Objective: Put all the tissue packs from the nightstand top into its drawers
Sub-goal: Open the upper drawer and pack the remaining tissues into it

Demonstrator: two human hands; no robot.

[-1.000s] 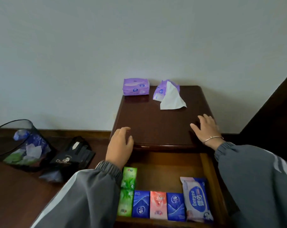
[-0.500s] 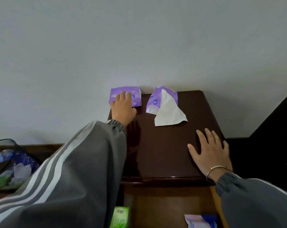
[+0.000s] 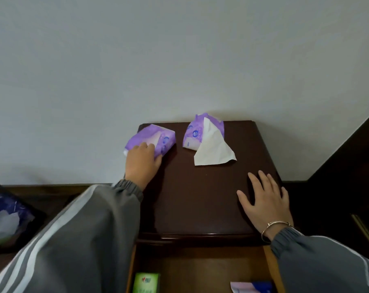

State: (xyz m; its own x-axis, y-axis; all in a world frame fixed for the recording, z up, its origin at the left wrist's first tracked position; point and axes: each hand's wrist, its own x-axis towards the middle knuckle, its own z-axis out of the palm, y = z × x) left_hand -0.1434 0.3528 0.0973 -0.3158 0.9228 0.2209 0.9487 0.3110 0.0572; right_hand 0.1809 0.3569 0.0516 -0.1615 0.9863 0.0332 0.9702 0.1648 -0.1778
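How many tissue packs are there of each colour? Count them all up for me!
Purple: 2, the gripped purple pack and the open purple pack, both on the nightstand
Green: 1, the green pack in the drawer
Pink-and-blue: 1, the pink-and-blue pack in the drawer, only its top edge shows
Total: 4

The left arm, in a grey sleeve (image 3: 77,240) with white stripes, is stretched out to the far left corner of the nightstand top (image 3: 200,197). The left hand (image 3: 142,160) curls its fingers round a purple tissue pack (image 3: 156,138) there. The right hand (image 3: 264,199) lies flat, palm down, fingers spread, by the right edge near the front corner. A thin bracelet (image 3: 274,226) sits on that wrist.
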